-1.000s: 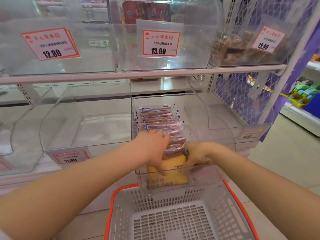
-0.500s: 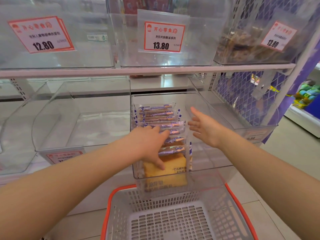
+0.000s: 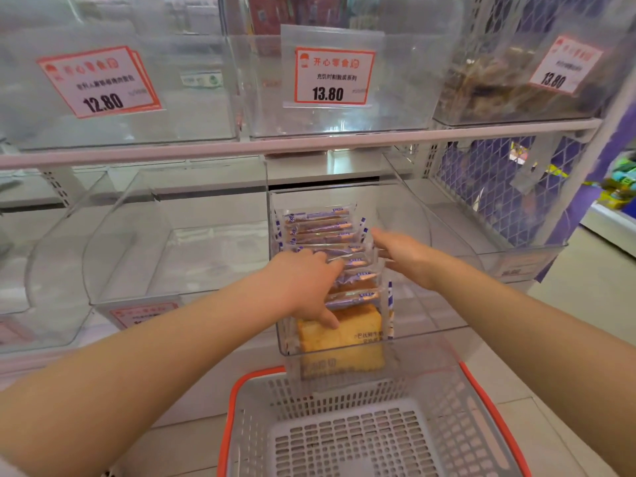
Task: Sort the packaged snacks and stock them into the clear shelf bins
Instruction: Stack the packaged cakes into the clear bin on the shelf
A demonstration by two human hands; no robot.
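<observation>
Several wrapped cake packets point(image 3: 323, 232) stand in a row inside the middle clear bin point(image 3: 426, 333) on the lower shelf. The front packet point(image 3: 344, 335) shows a yellow cake slice. My left hand point(image 3: 306, 287) lies flat on top of the row with fingers spread, its thumb down on the front packet. My right hand point(image 3: 401, 253) is open with straight fingers at the right side of the row, touching the packet edges. Neither hand grips anything.
A grey basket with an orange rim point(image 3: 237, 401) sits below the bin and holds nothing visible. Clear bins stand to the left point(image 3: 144, 297) and right point(image 3: 530, 259) on the lower shelf. Upper bins carry price tags point(image 3: 334, 75). The right upper bin point(image 3: 509, 87) holds brown snacks.
My right hand left the front packet, rose, and now rests against the right side of the row. My left hand stayed on top of the packets. The camera tilted slightly.
</observation>
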